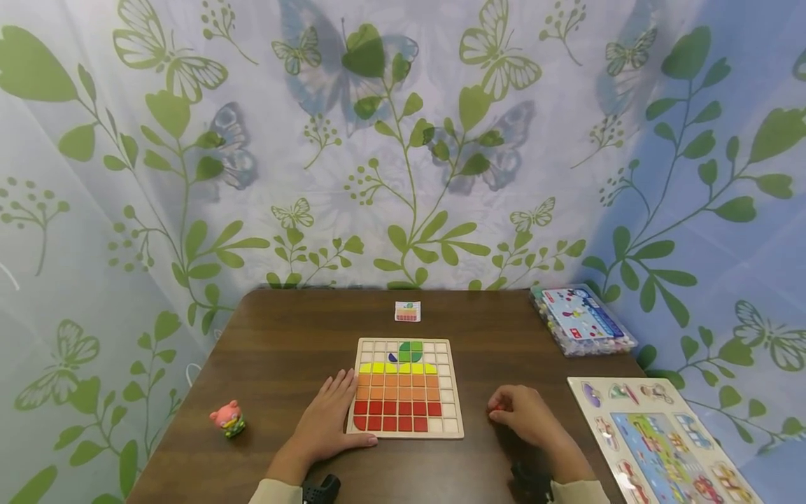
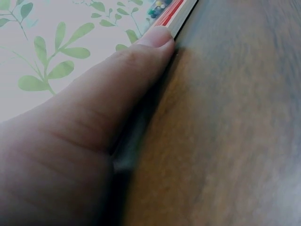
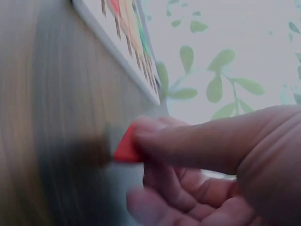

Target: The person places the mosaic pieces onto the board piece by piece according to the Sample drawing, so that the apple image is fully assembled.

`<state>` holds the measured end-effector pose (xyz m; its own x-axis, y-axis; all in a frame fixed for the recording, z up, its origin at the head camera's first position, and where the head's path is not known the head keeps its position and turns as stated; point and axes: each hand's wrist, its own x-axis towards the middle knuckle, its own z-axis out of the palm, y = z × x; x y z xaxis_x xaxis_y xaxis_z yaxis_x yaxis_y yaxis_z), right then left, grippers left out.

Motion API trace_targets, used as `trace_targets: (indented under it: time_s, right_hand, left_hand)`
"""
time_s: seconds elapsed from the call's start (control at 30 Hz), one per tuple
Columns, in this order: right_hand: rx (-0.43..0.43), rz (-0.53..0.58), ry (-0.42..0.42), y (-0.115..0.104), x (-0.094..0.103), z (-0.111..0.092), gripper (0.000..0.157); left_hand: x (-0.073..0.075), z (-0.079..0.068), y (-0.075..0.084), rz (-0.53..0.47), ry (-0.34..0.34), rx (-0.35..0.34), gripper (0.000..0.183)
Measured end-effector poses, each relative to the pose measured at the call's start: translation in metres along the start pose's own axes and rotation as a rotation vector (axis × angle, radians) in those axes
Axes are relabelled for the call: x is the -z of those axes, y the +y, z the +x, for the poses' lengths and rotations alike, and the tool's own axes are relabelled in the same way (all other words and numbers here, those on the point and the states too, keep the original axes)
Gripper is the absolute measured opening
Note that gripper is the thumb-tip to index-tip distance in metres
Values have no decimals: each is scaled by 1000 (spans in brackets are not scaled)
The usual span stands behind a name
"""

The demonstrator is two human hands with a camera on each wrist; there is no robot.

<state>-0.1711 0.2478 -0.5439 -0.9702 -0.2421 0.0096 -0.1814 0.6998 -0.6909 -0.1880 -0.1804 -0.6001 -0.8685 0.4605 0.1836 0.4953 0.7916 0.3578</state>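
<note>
A square wooden grid board (image 1: pixel 448 392) lies on the table, with red, orange, yellow, green and blue tiles in its cells. Bare cells run down its right side and along its top. My left hand (image 1: pixel 327 413) rests flat at the board's left edge, fingers straight, thumb along the near left corner. To the right of the board, apart from it, my right hand (image 1: pixel 525 416) pinches a small red tile (image 3: pixel 128 147) between thumb and fingers. The tile's visible corner looks pointed; the rest is hidden by the fingers.
A small picture card (image 1: pixel 408 312) lies beyond the board. At the back right is a clear box of beads (image 1: pixel 582 322). A wooden picture puzzle (image 1: pixel 661 441) lies at the right edge. On the left stands a pink and green figurine (image 1: pixel 228 418). Patterned curtains surround the table.
</note>
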Motion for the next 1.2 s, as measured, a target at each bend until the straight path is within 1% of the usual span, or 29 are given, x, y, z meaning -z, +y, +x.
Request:
trace_targets:
  time_s: [0.13,0.23,0.37,0.47,0.6,0.73,0.87,0.97,1.1,1.2]
  right_hand:
    - [12,171,-46,-17,-16,9,11]
    - [42,250,-84,-33,-29,16,8]
    - [53,295,-136,-48,-45,24,7]
    - [33,264,-140,-54,-54,26,10]
    - [12,185,-83,-58,-62,25,14]
    - [19,118,-42,-63,-68,24,15]
    - [13,68,-4,-64,-74,21,16]
    - [14,75,38,-64,-78,19,14]
    - [15,128,99,-64,-83,15,12]
    - [20,152,143,-65,-88,12,14]
  left_hand:
    - [3,1,0,12,-6,3,126]
    - [4,2,-1,21,-21,11,127]
    - [3,4,0,17,-19,11,127]
    - [1,4,-1,2,-9,-1,127]
    - [-1,3,-2,-1,-2,-3,128]
    - [0,2,-2,5,7,0,128]
    - [3,2,0,-11,-27,11,127]
    - [4,2,2,-15,-50,26,127]
    - [3,1,2,-6,-51,32,128]
    - [4,0,1,-2,-51,33,127]
